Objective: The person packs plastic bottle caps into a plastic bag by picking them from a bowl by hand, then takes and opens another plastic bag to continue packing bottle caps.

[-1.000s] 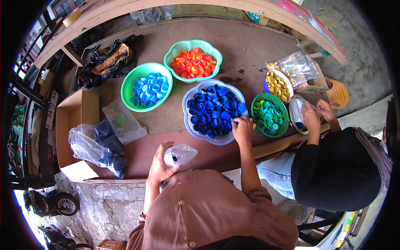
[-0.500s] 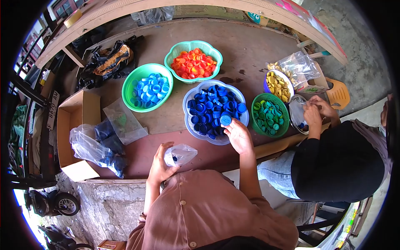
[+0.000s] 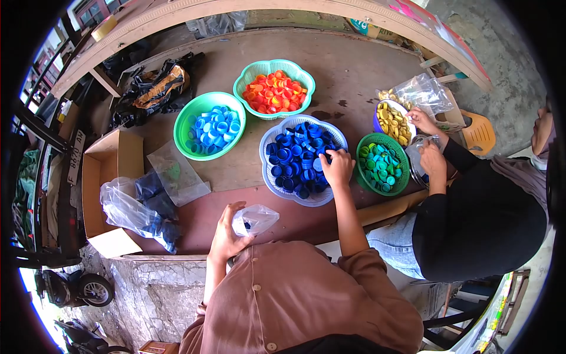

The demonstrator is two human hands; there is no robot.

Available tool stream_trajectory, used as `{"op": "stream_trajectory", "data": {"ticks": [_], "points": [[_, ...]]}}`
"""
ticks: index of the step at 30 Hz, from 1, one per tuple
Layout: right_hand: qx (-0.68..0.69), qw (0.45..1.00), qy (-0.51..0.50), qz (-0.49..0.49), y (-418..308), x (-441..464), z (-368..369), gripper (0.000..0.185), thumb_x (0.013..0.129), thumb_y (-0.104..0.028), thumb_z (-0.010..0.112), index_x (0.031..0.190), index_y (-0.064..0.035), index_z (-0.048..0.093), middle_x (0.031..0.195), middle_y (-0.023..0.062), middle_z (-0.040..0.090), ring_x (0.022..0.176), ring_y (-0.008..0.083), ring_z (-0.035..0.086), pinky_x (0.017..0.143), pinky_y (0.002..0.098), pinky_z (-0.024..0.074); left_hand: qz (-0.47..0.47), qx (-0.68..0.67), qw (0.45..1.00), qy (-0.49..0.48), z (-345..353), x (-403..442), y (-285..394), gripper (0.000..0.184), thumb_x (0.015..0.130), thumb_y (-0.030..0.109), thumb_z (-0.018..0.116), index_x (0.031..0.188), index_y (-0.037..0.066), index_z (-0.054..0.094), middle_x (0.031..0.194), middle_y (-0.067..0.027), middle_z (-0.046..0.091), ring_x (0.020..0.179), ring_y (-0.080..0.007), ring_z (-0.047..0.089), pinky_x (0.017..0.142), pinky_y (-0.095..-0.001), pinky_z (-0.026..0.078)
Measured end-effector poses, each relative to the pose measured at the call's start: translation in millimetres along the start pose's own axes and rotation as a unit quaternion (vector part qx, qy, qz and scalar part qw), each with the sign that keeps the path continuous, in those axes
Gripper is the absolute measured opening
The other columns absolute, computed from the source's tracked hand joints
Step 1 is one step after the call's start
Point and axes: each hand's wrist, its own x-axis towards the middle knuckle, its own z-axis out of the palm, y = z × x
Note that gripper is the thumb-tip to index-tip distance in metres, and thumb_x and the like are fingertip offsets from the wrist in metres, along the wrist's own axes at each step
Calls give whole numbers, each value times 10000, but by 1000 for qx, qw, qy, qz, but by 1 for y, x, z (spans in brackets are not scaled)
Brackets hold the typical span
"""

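My left hand (image 3: 227,236) is closed on a small clear plastic bag (image 3: 262,219) in front of my body, with something dark blue lying inside it. At the right side of the lavender-blue basket (image 3: 266,182), my right hand (image 3: 338,170) bends down, its fingers closed on a blue bottle cap (image 3: 318,164); part of that cap is hidden by the fingers. Many dark blue caps (image 3: 295,154) fill this basket. A green basket (image 3: 404,184) of green caps stands just to the right of my right hand.
Beyond are a green basin (image 3: 178,131) of light blue caps and a mint basket (image 3: 239,88) of orange caps. To the left stands a cardboard box (image 3: 97,177) beside a bag of blue caps (image 3: 154,221). A co-worker's hand (image 3: 421,120) is at a bowl of yellow caps (image 3: 392,121).
My right hand has turned from palm-up to knuckles-up and dipped over the blue caps. My left hand stays put. The co-worker's one hand has moved to the yellow caps.
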Motion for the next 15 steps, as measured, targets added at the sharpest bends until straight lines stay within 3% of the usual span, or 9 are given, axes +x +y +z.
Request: {"op": "stream_trajectory", "data": {"ticks": [3, 6, 7, 9, 10, 11, 13, 14, 15], "points": [[55, 996, -35, 65, -3, 3, 0, 200, 706, -295, 664, 818, -130, 675, 741, 63, 602, 740, 259, 570, 694, 419, 422, -22, 0, 1000, 1, 0, -1, 1, 694, 531, 167, 706, 1156, 22, 441, 1073, -181, 525, 1014, -350, 518, 879, -402, 419], [282, 954, 39, 91, 14, 1, 24, 191, 736, -248, 659, 805, -71, 661, 651, 69, 602, 606, 195, 579, 559, 308, 434, -13, 6, 1000, 8, 0, -2, 0, 696, 534, 171, 705, 1161, 27, 439, 1072, -179, 525, 1018, -350, 515, 882, -402, 417], [444, 878, -23, 178, 13, -1, 22, 211, 772, -263, 637, 804, -55, 646, 651, 24, 575, 583, 133, 534, 536, 257, 403, -16, 4, 1000, 14, 0, -2, 0, 695, 536, 174, 705, 1162, 29, 439, 1071, -179, 525, 1018, -350, 513, 882, -402, 416], [644, 685, -152, 303, 6, -3, -7, 203, 813, -240, 595, 860, -43, 607, 668, -11, 539, 572, 101, 482, 524, 224, 366, -21, 1, 1000, 22, 1, -2, 1, 694, 539, 177, 705, 1163, 30, 439, 1070, -180, 524, 1019, -351, 512, 882, -402, 415], [723, 590, -195, 302, -1, -7, -21, 174, 834, -199, 560, 919, -47, 564, 718, -13, 529, 615, 93, 469, 547, 212, 346, -25, 4, 1000, 18, 1, -1, 1, 695, 541, 178, 706, 1164, 30, 436, 1070, -180, 523, 1018, -351, 512, 882, -402, 415], [723, 590, -196, 303, -6, -11, -28, 174, 834, -199, 560, 919, -47, 564, 718, -13, 529, 615, 93, 469, 547, 212, 346, -29, 6, 999, 13, 1, -1, 2, 696, 543, 179, 706, 1166, 31, 434, 1071, -181, 522, 1018, -350, 511, 883, -402, 414], [812, 475, -238, 241, -16, -18, -39, 159, 849, -171, 531, 937, -40, 552, 752, 0, 530, 680, 97, 475, 591, 213, 351, -27, 5, 1000, 10, 2, 1, 3, 696, 544, 180, 706, 1167, 31, 432, 1070, -182, 521, 1015, -352, 511, 882, -401, 414], [800, 494, -258, 221, -24, -21, -51, 139, 868, -219, 483, 849, -87, 524, 785, -11, 487, 719, 99, 433, 642, 234, 329, -22, 4, 1000, 9, 3, 2, 3, 697, 545, 181, 706, 1168, 32, 429, 1069, -183, 520, 1012, -354, 512, 882, -400, 414], [816, 478, -248, 210, -30, -25, -53, 148, 866, -213, 479, 865, -74, 529, 771, -12, 483, 712, 111, 428, 646, 235, 329, -21, 4, 1000, 7, 4, 2, 3, 697, 545, 181, 706, 1168, 32, 429, 1069, -183, 520, 1012, -354, 512, 882, -400, 414]]}}
